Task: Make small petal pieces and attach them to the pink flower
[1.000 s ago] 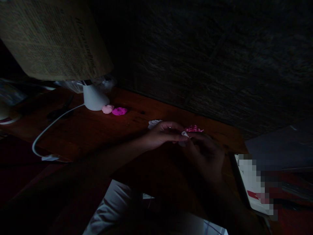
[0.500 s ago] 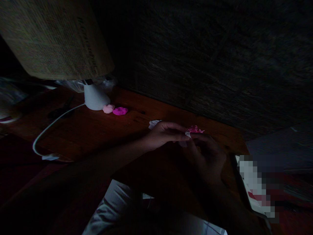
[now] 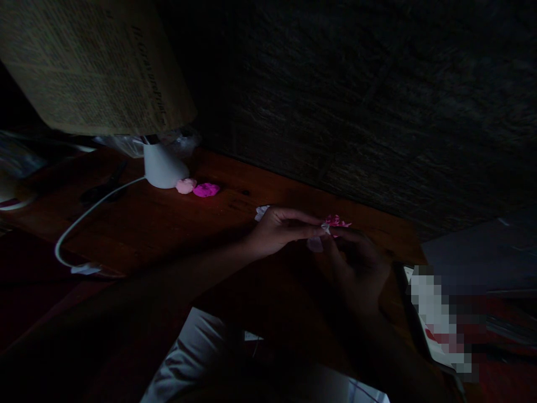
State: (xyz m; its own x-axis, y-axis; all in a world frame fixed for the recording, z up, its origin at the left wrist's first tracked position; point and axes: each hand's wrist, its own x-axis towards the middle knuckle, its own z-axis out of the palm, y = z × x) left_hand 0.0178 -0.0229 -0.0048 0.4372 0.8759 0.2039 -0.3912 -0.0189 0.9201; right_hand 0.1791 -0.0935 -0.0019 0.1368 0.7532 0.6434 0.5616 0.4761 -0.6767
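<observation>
The left hand [image 3: 272, 229] and right hand [image 3: 364, 266] are meeting over the bench [image 3: 229, 176], each grip pinching a small white piece [image 3: 326, 228] between thumb and finger. The piece is sitting just beside a frilly pink cluster [image 3: 337, 221]; its long axis seems to be running toward the wall [image 3: 335, 112], though dimness is hiding which end is pointing where.

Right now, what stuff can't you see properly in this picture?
All in the head view:
- Small white piece: full shape hidden by the fingers of the left hand and right hand.
- Pale lump: partly hidden behind the left hand.
- Lampshade: top cut off by the picture's upper edge.
- Screen: most of what it shows is hidden by blurry squares.
</observation>
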